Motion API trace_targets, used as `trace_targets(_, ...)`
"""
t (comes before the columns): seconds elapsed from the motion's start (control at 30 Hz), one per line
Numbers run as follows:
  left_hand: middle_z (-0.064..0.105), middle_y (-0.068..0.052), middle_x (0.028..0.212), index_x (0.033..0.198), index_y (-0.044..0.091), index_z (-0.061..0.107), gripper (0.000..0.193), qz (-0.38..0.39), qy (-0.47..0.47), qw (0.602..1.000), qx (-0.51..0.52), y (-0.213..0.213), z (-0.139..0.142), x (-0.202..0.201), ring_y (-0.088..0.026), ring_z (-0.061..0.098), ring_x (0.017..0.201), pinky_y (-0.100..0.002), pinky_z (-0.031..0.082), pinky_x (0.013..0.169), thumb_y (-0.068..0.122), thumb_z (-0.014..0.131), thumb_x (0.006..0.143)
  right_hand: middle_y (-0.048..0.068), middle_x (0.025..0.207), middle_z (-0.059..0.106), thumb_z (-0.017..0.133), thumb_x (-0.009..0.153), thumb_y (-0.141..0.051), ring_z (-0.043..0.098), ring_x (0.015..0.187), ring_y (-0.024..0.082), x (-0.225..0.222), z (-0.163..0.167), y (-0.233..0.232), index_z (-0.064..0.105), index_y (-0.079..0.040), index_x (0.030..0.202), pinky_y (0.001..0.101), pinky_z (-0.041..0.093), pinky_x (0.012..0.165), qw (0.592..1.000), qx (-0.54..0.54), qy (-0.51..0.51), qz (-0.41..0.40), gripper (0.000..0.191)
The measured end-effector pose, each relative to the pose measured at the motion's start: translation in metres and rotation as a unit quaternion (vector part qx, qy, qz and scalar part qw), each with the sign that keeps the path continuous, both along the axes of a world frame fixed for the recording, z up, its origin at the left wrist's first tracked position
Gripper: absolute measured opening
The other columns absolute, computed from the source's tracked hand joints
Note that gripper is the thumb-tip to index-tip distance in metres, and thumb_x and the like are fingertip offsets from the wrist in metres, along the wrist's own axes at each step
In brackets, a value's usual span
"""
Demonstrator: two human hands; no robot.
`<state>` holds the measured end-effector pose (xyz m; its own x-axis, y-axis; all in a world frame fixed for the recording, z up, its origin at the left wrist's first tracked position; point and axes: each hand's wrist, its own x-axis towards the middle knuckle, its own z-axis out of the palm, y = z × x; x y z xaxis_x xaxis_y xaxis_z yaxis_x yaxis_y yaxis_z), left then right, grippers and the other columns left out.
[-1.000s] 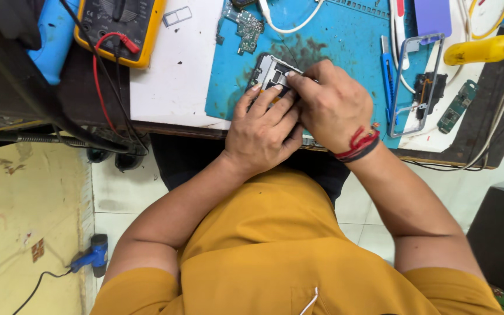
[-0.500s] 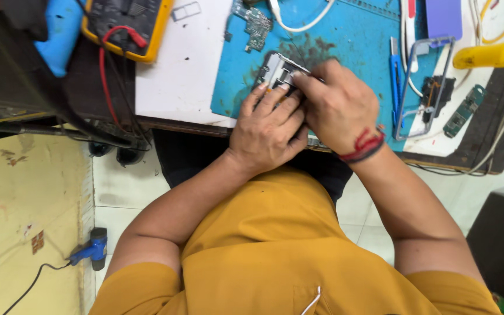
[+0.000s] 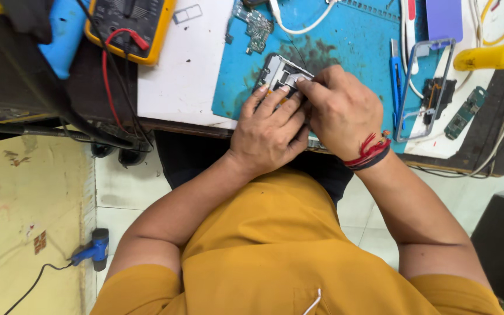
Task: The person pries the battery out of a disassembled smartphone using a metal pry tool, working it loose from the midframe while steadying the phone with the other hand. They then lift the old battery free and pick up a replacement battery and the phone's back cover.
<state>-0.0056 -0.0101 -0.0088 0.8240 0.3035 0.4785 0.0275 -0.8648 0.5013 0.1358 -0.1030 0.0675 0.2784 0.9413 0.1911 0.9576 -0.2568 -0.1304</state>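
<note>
The head view looks straight down over a workbench and the lap of a person in a mustard-yellow shirt point(image 3: 275, 262).

Both hands meet on 1 thing: an opened phone body point(image 3: 281, 74), a small grey metal frame with its insides showing. It lies tilted on the blue work mat point(image 3: 351, 41), near the mat's front edge and just beyond the knuckles. The left hand point(image 3: 266, 134) curls around the near end of the phone body, its fingers point(image 3: 275, 98) bent over it and pressing on top, so it grasps the piece. The right hand point(image 3: 342, 111) closes over the phone body from the right side, with its fingertips point(image 3: 307, 83) pinched at the top face. Whether a tool sits in that pinch cannot be told, since the fingers hide it. A red thread and a dark band point(image 3: 371, 153) circle the right wrist.

Around the hands, still in this view:
- A green circuit board point(image 3: 256, 24) lies on the mat, beyond the phone body and apart from it.
- An empty phone frame point(image 3: 424, 87) lies at the mat's right edge, well right of the right hand.
- A blue-handled tool point(image 3: 394, 73) rests just left of that frame.
- A yellow multimeter point(image 3: 129, 23) with a red lead sits at the bench's upper left.
- A yellow handle point(image 3: 491, 56) pokes in at the upper right.
- On the floor at lower left lies a blue plug point(image 3: 91, 251) on a dark cord.
</note>
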Motion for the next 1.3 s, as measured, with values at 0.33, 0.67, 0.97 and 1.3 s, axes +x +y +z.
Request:
trace_targets(0.33, 0.067, -0.007, 0.131, 0.123, 0.011, 0.075, 0.035, 0.004, 0.002, 1.000, -0.013, -0.001, 0.008, 0.002, -0.026, 0.056, 0.128, -0.046, 0.033, 0.118, 0.032, 0.071, 0.095, 0.011, 0.107, 0.068, 0.074, 0.096, 0.001, 0.068, 0.090, 0.028, 0.009, -0.003, -0.009, 0.075, -0.007, 0.114, 0.0357, 0.054, 0.076, 0.983, 0.120, 0.130, -0.053, 0.019)
trace_targets(0.67, 0.068, -0.007, 0.107, 0.093, 0.010, 0.071, 0.025, 0.008, 0.032, 0.994, -0.107, 0.015, 0.032, 0.016, -0.028, 0.061, 0.110, -0.046, 0.042, 0.099, 0.033, 0.079, 0.087, 0.011, 0.115, 0.062, 0.069, 0.101, 0.005, 0.056, 0.081, 0.013, -0.022, -0.017, -0.061, 0.066, 0.003, 0.122, 0.0266, 0.047, 0.072, 0.910, 0.257, 0.267, -0.185, 0.022)
trace_targets(0.97, 0.068, -0.015, 0.113, 0.117, 0.001, 0.067, 0.046, -0.162, -0.044, 0.958, -0.233, -0.010, 0.047, -0.022, -0.034, 0.065, 0.104, -0.045, 0.048, 0.090, 0.036, 0.078, 0.089, 0.012, 0.105, 0.069, 0.057, 0.112, -0.015, 0.063, 0.081, 0.016, -0.066, -0.040, -0.092, 0.065, 0.001, 0.128, 0.0276, 0.052, 0.075, 0.646, 0.450, 0.597, -0.155, 0.024)
trace_targets(1.3, 0.069, -0.012, 0.094, 0.103, 0.003, 0.068, 0.023, -0.192, 0.023, 0.923, -0.332, -0.018, 0.039, -0.030, -0.031, 0.068, 0.089, -0.041, 0.053, 0.080, 0.021, 0.074, 0.091, 0.022, 0.111, 0.073, 0.043, 0.121, -0.023, 0.071, 0.108, 0.031, -0.075, -0.050, -0.086, 0.054, -0.005, 0.135, 0.0465, 0.054, 0.104, 0.601, 0.494, 0.625, -0.057, 0.025)
